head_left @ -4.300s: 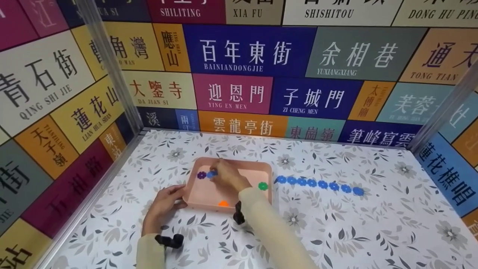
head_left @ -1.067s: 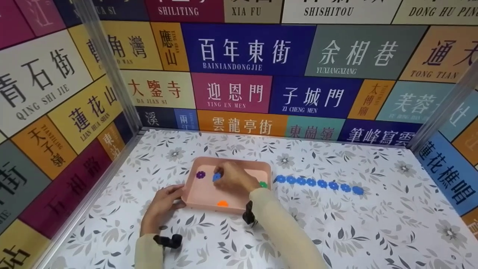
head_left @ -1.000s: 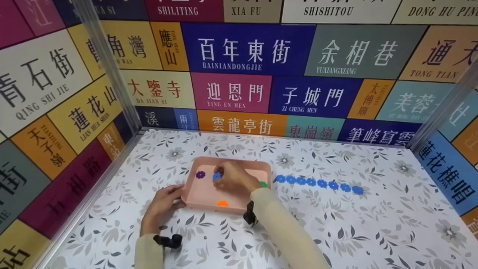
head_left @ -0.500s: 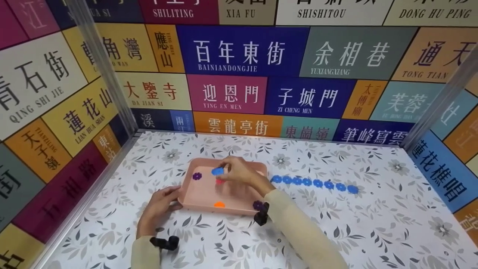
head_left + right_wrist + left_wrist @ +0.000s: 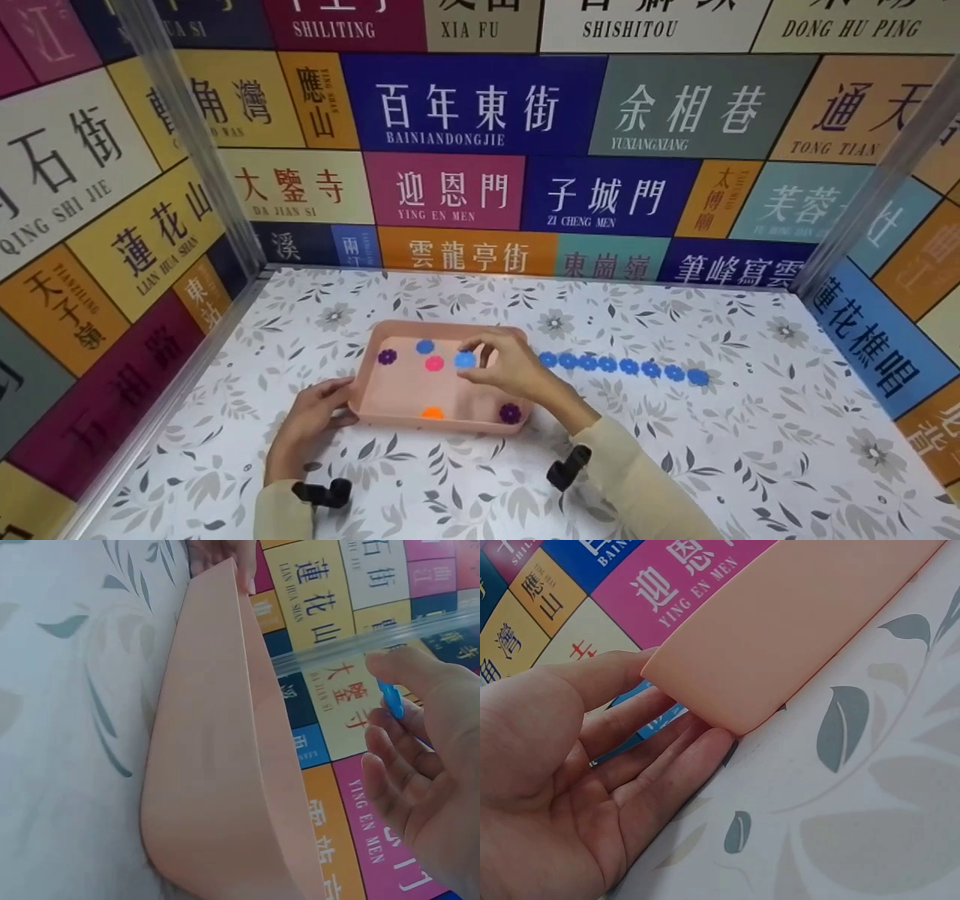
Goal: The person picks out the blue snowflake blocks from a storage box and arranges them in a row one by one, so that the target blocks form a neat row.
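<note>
My right hand (image 5: 510, 367) pinches a blue flower-shaped plastic piece (image 5: 465, 361) between thumb and finger, above the right half of a pink tray (image 5: 442, 426). In the right wrist view the blue piece (image 5: 391, 699) appears edge-on in the fingers. Inside the tray lie a purple flower piece (image 5: 387, 357), another blue piece (image 5: 425, 346), a pink piece (image 5: 434, 363), an orange piece (image 5: 433, 413) and a second purple piece (image 5: 510, 413). My left hand (image 5: 315, 416) rests against the tray's left side; fairly straight fingertips touch its corner in the left wrist view.
Right of the tray, a row of several blue flower pieces (image 5: 629, 366) runs across the floral-patterned tabletop (image 5: 750, 450). Printed sign panels (image 5: 480, 97) stand behind and at both sides, with clear corner posts (image 5: 187, 142).
My right hand has moved right and up from the tray floor with a blue piece. Another blue, a pink and a purple piece have come into view; the green one is hidden. The left hand stays put.
</note>
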### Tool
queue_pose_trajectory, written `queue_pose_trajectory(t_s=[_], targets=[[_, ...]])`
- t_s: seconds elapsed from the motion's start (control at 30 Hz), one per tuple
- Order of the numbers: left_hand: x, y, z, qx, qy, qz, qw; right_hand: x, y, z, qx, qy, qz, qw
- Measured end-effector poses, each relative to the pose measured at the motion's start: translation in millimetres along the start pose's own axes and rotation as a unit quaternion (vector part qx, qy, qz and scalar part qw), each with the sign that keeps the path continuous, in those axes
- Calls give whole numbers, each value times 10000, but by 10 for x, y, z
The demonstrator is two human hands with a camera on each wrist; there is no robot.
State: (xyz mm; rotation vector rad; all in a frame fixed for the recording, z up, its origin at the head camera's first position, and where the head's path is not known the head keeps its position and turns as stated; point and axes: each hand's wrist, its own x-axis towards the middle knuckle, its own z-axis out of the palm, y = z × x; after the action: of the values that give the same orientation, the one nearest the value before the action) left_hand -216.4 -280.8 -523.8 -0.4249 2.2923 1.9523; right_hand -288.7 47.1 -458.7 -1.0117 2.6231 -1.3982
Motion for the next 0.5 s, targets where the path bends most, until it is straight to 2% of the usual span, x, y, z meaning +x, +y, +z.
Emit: queue_pose_trajectory(t_s=[0.23, 0.5], targets=[[1, -1, -12, -6, -15, -77, 10000, -308, 22, -225, 122, 391, -15, 9992], [-17, 13, 6, 53, -11, -85, 9999, -572, 114, -539, -44, 907, 63, 9958]])
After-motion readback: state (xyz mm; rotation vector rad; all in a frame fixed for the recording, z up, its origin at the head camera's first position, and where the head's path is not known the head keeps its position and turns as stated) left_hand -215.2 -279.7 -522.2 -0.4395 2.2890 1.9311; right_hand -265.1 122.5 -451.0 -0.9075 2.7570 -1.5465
